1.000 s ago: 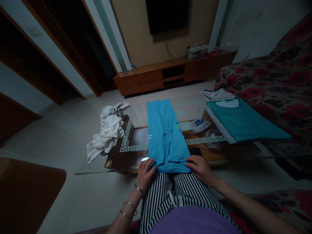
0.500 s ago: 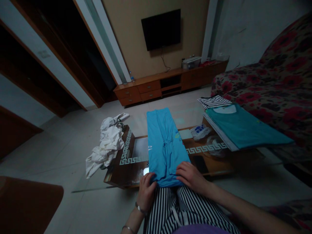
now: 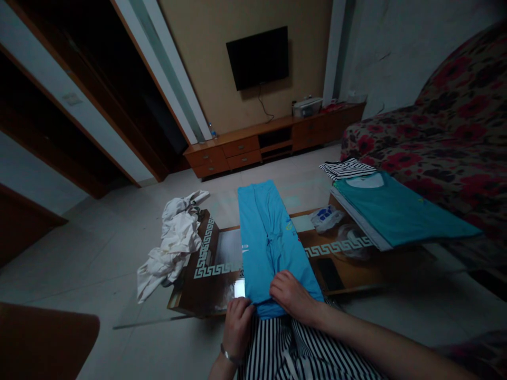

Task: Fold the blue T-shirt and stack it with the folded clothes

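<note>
ok so compared to the earlier shots, the right hand (image 3: 293, 298) has slid in toward 9 o'clock, off the hem's corner and closer to the middle of the folded blue garment (image 3: 265, 248). the left hand (image 3: 237, 327) and that garment's near end both sit lower in frame now. whole view's tipped up a bit too, so the wall-mounted tv (image 3: 257, 58) shows in full at 12 o'clock.

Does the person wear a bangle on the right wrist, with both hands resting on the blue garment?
No: the head view shows the bangle on the left wrist. The left hand and right hand do rest on the blue garment.
</note>
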The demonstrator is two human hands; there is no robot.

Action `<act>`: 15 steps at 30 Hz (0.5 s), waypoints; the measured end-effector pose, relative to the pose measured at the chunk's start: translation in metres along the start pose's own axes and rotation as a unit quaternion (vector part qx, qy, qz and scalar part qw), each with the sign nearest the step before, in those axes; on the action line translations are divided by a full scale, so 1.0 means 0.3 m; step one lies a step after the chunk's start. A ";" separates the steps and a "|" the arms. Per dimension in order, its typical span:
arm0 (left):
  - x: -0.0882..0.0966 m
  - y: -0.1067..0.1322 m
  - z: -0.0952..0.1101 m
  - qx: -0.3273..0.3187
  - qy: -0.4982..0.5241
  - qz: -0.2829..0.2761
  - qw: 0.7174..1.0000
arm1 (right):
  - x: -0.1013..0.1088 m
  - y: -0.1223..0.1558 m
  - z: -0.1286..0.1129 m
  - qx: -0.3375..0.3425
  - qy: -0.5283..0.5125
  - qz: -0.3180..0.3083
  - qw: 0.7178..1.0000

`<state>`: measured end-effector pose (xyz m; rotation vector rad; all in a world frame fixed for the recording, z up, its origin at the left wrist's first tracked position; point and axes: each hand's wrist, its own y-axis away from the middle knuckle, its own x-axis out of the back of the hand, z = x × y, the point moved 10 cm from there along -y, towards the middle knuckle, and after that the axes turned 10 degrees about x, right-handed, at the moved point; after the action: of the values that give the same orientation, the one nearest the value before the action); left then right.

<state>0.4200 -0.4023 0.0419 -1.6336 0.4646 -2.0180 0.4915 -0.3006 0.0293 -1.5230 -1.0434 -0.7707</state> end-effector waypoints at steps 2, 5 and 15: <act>-0.002 -0.004 0.008 -0.005 0.012 -0.009 1.000 | -0.007 0.014 -0.005 0.007 -0.004 -0.020 1.000; -0.001 -0.004 0.015 -0.004 0.029 -0.016 0.999 | -0.015 0.032 -0.004 0.003 -0.028 -0.045 0.999; 0.012 -0.011 0.029 0.033 0.090 -0.068 0.993 | 0.056 0.085 0.101 -0.032 -0.171 0.019 0.985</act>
<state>0.4274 -0.4013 0.0484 -1.4864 0.3531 -2.2683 0.5198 -0.2682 0.0277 -1.7659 -1.2460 -0.5298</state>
